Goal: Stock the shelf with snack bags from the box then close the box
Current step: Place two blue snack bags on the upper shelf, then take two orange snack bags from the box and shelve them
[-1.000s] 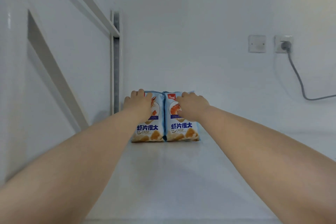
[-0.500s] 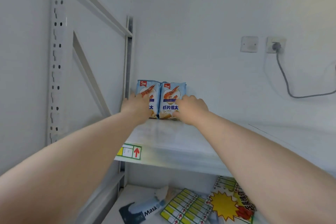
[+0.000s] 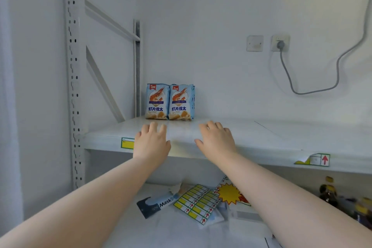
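Two light-blue foil shrimp-crisp bags (image 3: 158, 102) stand upright, touching, rear-left on the white metal shelf (image 3: 261, 138); our left hand (image 3: 152, 144) and right hand (image 3: 217, 141) are empty, fingers relaxed; we judge the bags light, crushable; grip the sides.

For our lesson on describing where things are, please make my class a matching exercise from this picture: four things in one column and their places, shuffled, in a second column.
Things
1. prawn cracker bags
2. plug
3. Mask box
4. dark bottles

Places
A. at the far right, under the upper shelf
B. in the wall socket
C. upright at the back left of the upper shelf
D. lying on the lower shelf, beside the sheet of yellow labels

Pairs: 1-C, 2-B, 3-D, 4-A
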